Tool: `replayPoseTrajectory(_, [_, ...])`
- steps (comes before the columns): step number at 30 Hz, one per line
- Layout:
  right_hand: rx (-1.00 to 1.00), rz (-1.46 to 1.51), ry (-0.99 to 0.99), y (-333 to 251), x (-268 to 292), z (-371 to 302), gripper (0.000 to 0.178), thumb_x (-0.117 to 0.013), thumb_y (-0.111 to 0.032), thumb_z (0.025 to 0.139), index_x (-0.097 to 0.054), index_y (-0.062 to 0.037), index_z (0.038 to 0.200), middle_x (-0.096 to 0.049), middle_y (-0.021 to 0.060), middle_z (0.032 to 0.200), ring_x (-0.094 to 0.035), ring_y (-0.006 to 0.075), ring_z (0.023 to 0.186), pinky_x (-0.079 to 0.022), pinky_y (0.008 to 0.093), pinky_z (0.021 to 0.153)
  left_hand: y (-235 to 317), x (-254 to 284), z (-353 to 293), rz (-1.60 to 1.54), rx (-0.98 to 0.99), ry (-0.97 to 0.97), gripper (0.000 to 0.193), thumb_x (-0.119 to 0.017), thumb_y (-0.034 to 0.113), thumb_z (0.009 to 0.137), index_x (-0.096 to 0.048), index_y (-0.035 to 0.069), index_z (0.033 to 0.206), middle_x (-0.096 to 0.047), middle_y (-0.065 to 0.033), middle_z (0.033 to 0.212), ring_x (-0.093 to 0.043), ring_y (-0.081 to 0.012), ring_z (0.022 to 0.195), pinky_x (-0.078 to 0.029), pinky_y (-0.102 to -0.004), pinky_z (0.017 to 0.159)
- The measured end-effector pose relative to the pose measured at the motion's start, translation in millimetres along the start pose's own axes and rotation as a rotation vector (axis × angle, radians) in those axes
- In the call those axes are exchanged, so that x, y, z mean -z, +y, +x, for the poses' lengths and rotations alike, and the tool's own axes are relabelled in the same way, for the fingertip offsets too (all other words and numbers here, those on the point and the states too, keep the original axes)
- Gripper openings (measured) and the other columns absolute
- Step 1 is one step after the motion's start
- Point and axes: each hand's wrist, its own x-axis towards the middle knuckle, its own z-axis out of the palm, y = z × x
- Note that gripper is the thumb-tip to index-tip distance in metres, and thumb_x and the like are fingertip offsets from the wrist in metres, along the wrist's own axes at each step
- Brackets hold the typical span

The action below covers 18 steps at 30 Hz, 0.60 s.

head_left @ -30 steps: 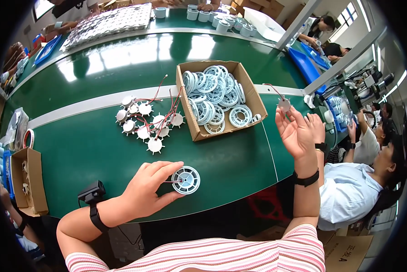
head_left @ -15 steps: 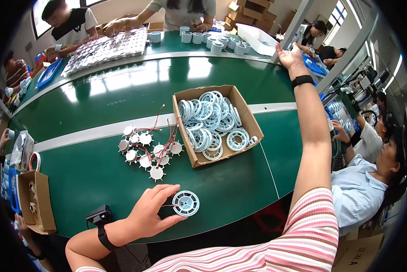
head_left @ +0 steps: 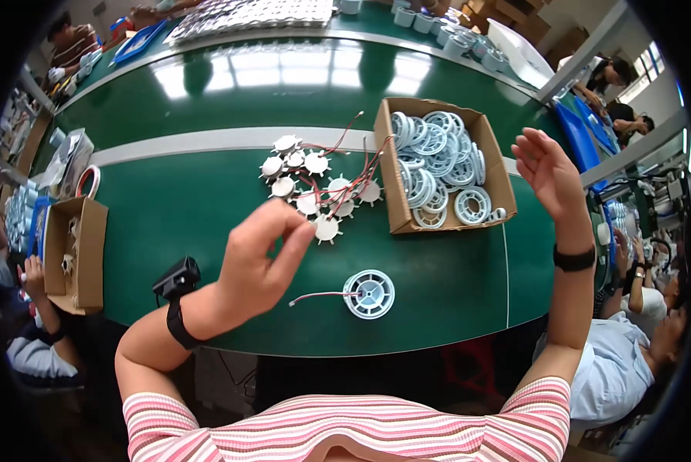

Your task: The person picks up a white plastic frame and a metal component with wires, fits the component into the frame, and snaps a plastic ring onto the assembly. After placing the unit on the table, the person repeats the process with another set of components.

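My left hand (head_left: 262,250) is over the left-middle of the green table, thumb and forefinger curled to a pinch. Its fingertips appear against the edge of a white spoked disc (head_left: 327,229); whether they touch it, or hold anything, I cannot make out. More white discs (head_left: 315,163) with red and black wires lie clustered beyond. In front of me a light-blue spoked ring (head_left: 369,294) lies flat, a thin wire running left from its hub. My right hand (head_left: 547,175) is raised, open, holding nothing, just right of a cardboard box (head_left: 407,219) full of light-blue rings (head_left: 438,158).
A black device (head_left: 178,277) stands by my left forearm. Left of it are a small cardboard box (head_left: 91,254) and a roll of tape (head_left: 88,182). A pale metal strip (head_left: 199,146) crosses the table. People work on both sides; a metal post (head_left: 584,50) rises at the far right.
My left hand has left the light-blue ring and moved to the white discs, its fingers closing. My right hand has drawn back from far right to beside the box. The view has shifted.
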Motion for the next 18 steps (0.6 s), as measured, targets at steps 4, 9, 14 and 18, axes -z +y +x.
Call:
replayPoseTrajectory(4, [0.149,-0.305,-0.103,21.8,-51.9,-68.8,0.028,-0.051,-0.025,0.108,-0.066,-0.0034,0.119,-0.071,0.007,0.102,-0.069,0.0169,0.099,-0.054,0.0304,0.089,-11.3,11.1,20.2,0.181,0.035,0.142,0.004,-0.07,0.007,0.094,-0.067,0.004,0.093,-0.059,-0.0027,0.083,-0.054,-0.0128,0.068,-0.042,-0.0269,0.062])
replayPoseTrajectory(9, [0.322,-0.918,-0.414,63.8,-130.0,-144.2,0.013,-0.075,-0.005,0.088,-0.071,0.0005,0.098,-0.068,0.0106,0.094,-0.067,0.0226,0.088,-0.053,0.0324,0.081,-28.8,-11.4,11.2,0.271,-0.082,0.034,0.006,-0.074,0.007,0.09,-0.068,0.006,0.092,-0.059,-0.004,0.084,-0.056,-0.0175,0.069,-0.046,-0.0307,0.063])
replayPoseTrajectory(14, [0.697,-0.976,-0.27,114.5,-163.9,-160.6,0.032,-0.083,0.0,0.076,-0.071,-0.0022,0.105,-0.065,0.0142,0.103,-0.065,0.0281,0.091,-0.053,0.0355,0.084,-27.5,-31.0,22.3,0.577,-0.158,-0.007,0.01,-0.077,0.006,0.085,-0.07,0.007,0.092,-0.06,-0.0054,0.088,-0.062,-0.0224,0.075,-0.05,-0.0348,0.067])
replayPoseTrajectory(18, [0.581,-0.943,-0.192,132.5,-189.6,-160.3,0.044,-0.085,-0.002,0.075,-0.068,-0.0026,0.115,-0.06,0.0153,0.117,-0.063,0.0288,0.102,-0.053,0.0372,0.089,-29.7,-26.5,25.7,0.476,-0.162,-0.069,0.011,-0.078,0.006,0.085,-0.071,0.007,0.094,-0.063,-0.0068,0.092,-0.066,-0.0236,0.081,-0.053,-0.0358,0.072])
